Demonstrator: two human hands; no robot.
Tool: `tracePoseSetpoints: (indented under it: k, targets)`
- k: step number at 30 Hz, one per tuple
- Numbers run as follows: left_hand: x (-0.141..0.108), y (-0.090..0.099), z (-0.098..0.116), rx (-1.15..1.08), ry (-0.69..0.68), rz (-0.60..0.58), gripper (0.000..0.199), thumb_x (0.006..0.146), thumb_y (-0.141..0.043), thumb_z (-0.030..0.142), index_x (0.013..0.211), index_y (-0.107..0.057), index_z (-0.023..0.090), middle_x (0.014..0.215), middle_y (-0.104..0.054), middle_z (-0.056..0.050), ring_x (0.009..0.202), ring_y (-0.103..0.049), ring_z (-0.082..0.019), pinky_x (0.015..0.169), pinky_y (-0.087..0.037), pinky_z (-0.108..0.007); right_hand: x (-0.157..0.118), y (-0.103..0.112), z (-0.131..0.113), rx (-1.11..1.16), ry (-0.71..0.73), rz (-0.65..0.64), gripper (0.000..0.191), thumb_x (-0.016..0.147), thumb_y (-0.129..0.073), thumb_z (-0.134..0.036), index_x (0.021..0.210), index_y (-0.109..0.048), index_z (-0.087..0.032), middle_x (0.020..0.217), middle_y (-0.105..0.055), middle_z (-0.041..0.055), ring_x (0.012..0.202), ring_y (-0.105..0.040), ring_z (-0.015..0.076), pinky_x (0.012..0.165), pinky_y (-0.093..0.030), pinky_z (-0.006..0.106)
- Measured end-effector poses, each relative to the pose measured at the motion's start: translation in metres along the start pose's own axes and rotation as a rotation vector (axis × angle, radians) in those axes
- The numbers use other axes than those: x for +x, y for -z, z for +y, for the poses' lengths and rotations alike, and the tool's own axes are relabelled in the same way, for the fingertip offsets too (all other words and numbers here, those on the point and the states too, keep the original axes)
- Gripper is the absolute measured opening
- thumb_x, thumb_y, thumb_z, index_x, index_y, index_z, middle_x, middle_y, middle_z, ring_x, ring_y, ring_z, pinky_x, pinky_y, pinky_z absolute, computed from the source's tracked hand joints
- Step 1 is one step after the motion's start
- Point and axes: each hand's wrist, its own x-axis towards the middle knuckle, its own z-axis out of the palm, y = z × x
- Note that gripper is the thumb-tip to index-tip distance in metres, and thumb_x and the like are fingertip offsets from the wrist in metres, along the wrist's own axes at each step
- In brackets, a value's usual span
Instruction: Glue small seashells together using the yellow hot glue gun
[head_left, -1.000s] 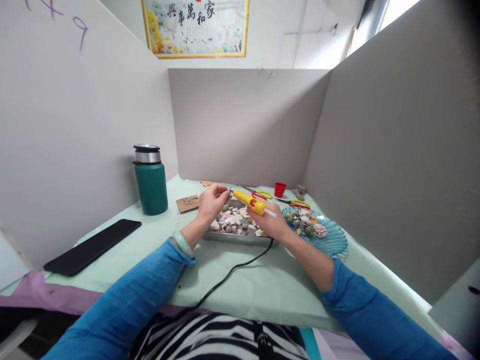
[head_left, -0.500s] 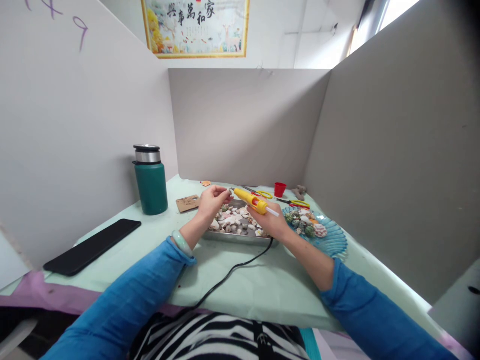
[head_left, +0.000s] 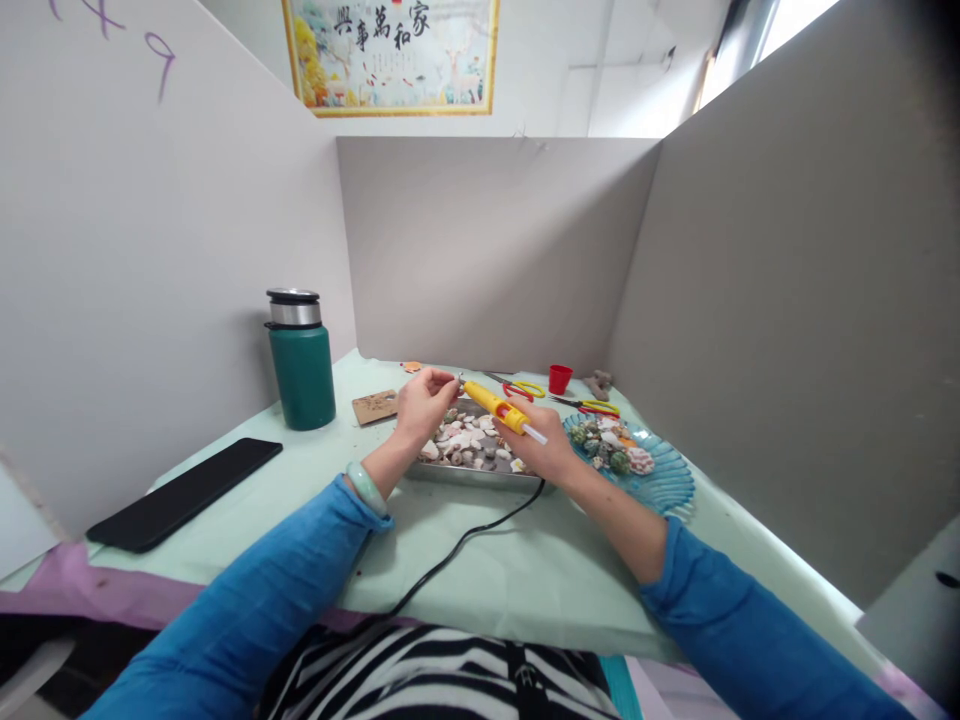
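Over shell tray's (head_left: 480, 480) far side, gripping glue gun (head_left: 495, 404) in curled right hand (head_left: 543, 441), pinching tiny, indistinct piece (head_left: 460, 379) in left hand (head_left: 424, 405); apparently gluing, needing steady aim.

The glue gun (head_left: 491, 405) is yellow with a bit of red on it. It is in the right hand (head_left: 544, 440), with its thin tip pointing away and to the left. A white glue stick (head_left: 535, 434) pokes out of its back end. The tip is right by a tiny thing (head_left: 460, 381), too small to make out, pinched in the left hand (head_left: 424, 405).
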Motion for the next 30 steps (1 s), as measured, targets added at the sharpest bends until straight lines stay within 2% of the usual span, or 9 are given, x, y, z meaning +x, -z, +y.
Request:
tracePoseSetpoints:
  k: [16, 25, 30]
  targets:
    - [-0.0006, 0.0011, -0.0022, 0.057, -0.117, 0.006, 0.017, 0.072, -0.064, 0.033, 0.08, -0.06, 0.018, 0.074, -0.066, -0.002, 0.071, -0.065, -0.016, 0.068, -0.051, -0.028, -0.0014, -0.0014, 0.0022, -0.092, 0.006, 0.022, 0.014, 0.081, -0.051, -0.029, 0.088, -0.059, -0.021, 0.068, -0.062, 0.0006, 0.06, -0.056, 0.0149, 0.057, -0.035, 0.023]
    - [-0.0022, -0.0007, 0.0028, -0.04, -0.062, -0.037, 0.02, 0.071, -0.065, 0.033, 0.078, -0.058, 0.016, 0.07, -0.065, -0.002, 0.067, -0.065, -0.015, 0.066, -0.052, -0.028, -0.0015, -0.0009, 0.0015, -0.087, 0.014, 0.021, 0.016, 0.081, -0.05, -0.03, 0.09, -0.059, -0.02, 0.073, -0.063, 0.0021, 0.065, -0.057, 0.0157, 0.061, -0.038, 0.024]
    - [-0.0029, -0.0019, 0.0058, -0.122, 0.016, -0.054, 0.023, 0.069, -0.068, 0.033, 0.078, -0.057, 0.014, 0.069, -0.065, -0.003, 0.066, -0.066, -0.015, 0.066, -0.053, -0.029, -0.0013, -0.0013, 0.0018, -0.098, 0.011, 0.035, 0.017, 0.081, -0.05, -0.03, 0.091, -0.06, -0.02, 0.072, -0.063, 0.0022, 0.063, -0.057, 0.0158, 0.059, -0.037, 0.024]
